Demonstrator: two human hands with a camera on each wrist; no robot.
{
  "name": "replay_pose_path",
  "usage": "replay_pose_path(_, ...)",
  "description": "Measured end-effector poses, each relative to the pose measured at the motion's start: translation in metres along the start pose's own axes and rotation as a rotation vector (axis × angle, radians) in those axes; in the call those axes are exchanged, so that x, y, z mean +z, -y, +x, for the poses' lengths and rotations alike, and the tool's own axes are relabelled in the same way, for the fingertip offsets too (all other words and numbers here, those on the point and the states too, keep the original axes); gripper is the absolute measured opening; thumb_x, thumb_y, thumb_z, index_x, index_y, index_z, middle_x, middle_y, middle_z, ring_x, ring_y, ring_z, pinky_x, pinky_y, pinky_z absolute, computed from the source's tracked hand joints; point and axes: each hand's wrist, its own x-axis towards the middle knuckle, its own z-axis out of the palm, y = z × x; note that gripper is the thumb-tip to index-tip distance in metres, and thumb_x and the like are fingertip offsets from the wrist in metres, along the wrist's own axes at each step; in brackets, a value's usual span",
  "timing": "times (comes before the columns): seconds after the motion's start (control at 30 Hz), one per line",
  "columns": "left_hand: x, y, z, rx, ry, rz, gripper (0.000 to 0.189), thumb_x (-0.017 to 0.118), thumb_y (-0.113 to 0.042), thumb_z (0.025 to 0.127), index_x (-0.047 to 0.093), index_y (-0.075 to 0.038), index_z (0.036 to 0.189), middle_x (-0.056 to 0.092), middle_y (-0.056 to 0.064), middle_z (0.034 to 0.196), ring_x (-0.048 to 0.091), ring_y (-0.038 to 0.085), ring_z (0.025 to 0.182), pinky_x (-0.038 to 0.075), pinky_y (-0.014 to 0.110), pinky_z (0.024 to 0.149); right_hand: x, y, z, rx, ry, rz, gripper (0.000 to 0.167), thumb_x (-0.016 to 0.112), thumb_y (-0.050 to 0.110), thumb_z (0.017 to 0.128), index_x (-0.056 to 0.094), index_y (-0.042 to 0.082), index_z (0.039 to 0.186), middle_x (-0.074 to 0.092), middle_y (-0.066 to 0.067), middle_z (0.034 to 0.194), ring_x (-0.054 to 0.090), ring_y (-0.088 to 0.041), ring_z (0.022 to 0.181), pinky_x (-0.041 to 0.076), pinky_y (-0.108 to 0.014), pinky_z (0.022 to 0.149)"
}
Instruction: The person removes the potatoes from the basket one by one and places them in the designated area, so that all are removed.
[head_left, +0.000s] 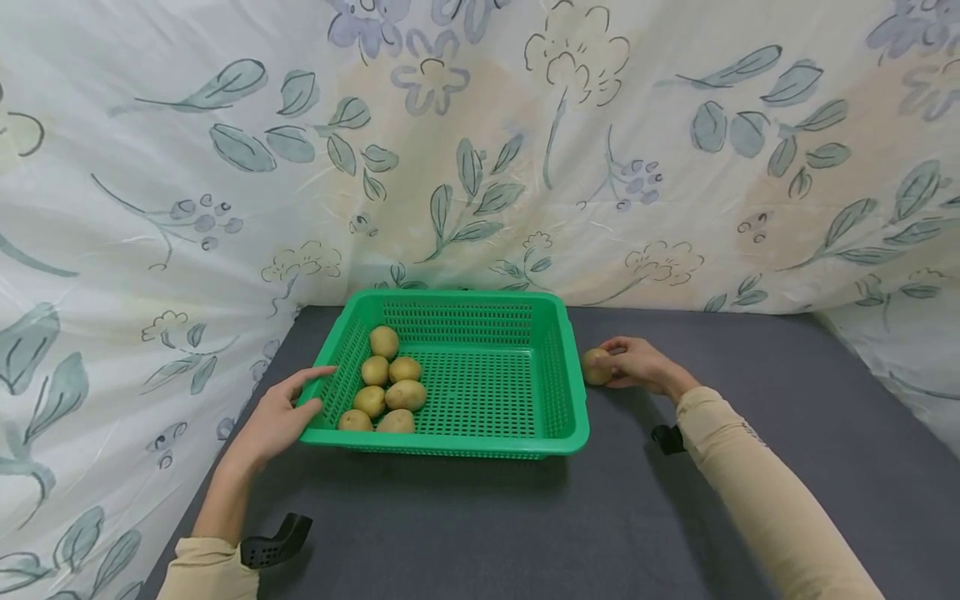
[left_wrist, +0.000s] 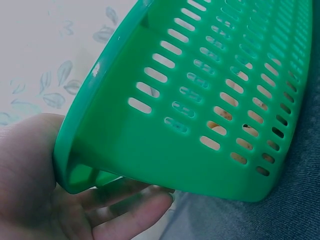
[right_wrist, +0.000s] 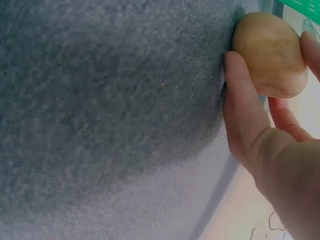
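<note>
A green plastic basket (head_left: 480, 443) with slotted walls stands on the dark table, several potatoes (head_left: 406, 396) gathered along its left side. My left hand (head_left: 276, 417) grips the basket's left rim; in the left wrist view its fingers (left_wrist: 135, 217) curl beneath the rim from outside. Just beyond the basket's right wall, my right hand (head_left: 640, 365) holds a single potato (right_wrist: 270, 55) between thumb and fingers. The right wrist view shows this potato low against the tabletop, with fingertips on two sides of it.
Dark grey cloth (head_left: 465, 533) covers the table. A floral curtain (head_left: 480, 167) hangs behind the basket and along both sides. Black wrist-worn devices show below the left sleeve (head_left: 276, 542) and beside the right sleeve (head_left: 750, 475).
</note>
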Motion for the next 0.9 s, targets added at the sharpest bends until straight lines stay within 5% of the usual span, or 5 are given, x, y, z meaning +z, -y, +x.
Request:
replay_pose_path(0.37, 0.0010, 0.0023, 0.0009, -0.001, 0.001, 0.011, 0.053, 0.044, -0.002, 0.092, 0.041, -0.008, 0.144, 0.030, 0.028, 0.144, 0.026, 0.012, 0.046, 0.034, 0.030, 0.045, -0.0018, -0.0035, 0.0009, 0.000, -0.030, 0.010, 0.063, 0.055, 0.028, 0.098, 0.030, -0.008, 0.143, 0.037, -0.026, 0.130, 0.045, -0.032, 0.108, 0.048, -0.041, 0.088)
replay_pose_path(0.57, -0.0002, 0.0007, 0.0015, 0.004, 0.004, 0.016, 0.053, 0.044, -0.002, 0.092, 0.040, -0.008, 0.144, 0.028, 0.026, 0.146, 0.029, 0.016, 0.050, 0.034, 0.031, 0.045, -0.0052, -0.0038, 0.0027, -0.001, -0.038, 0.024, 0.061, 0.048, 0.033, 0.100, 0.028, -0.004, 0.145, 0.036, -0.024, 0.130, 0.045, -0.030, 0.105, 0.049, -0.041, 0.086)
replay_pose_path(0.77, 0.0000, -0.0012, 0.0014, 0.013, 0.000, 0.023, 0.052, 0.045, -0.003, 0.093, 0.039, -0.006, 0.145, 0.028, 0.028, 0.146, 0.041, 0.026, 0.071, 0.033, 0.034, 0.050, -0.0079, -0.0035, 0.0035, 0.007, -0.041, 0.015, 0.063, 0.045, 0.035, 0.101, 0.025, -0.004, 0.146, 0.038, -0.022, 0.123, 0.046, -0.030, 0.102, 0.049, -0.042, 0.085)
replay_pose_path(0.9, 0.0004, -0.0026, 0.0004, 0.006, 0.003, 0.013, 0.052, 0.045, -0.004, 0.094, 0.039, -0.006, 0.145, 0.029, 0.028, 0.145, 0.038, 0.024, 0.065, 0.033, 0.033, 0.050, -0.0095, -0.0022, 0.0029, 0.010, -0.046, 0.031, 0.068, 0.043, 0.038, 0.101, 0.020, -0.005, 0.147, 0.040, -0.021, 0.115, 0.048, -0.030, 0.101, 0.049, -0.044, 0.086)
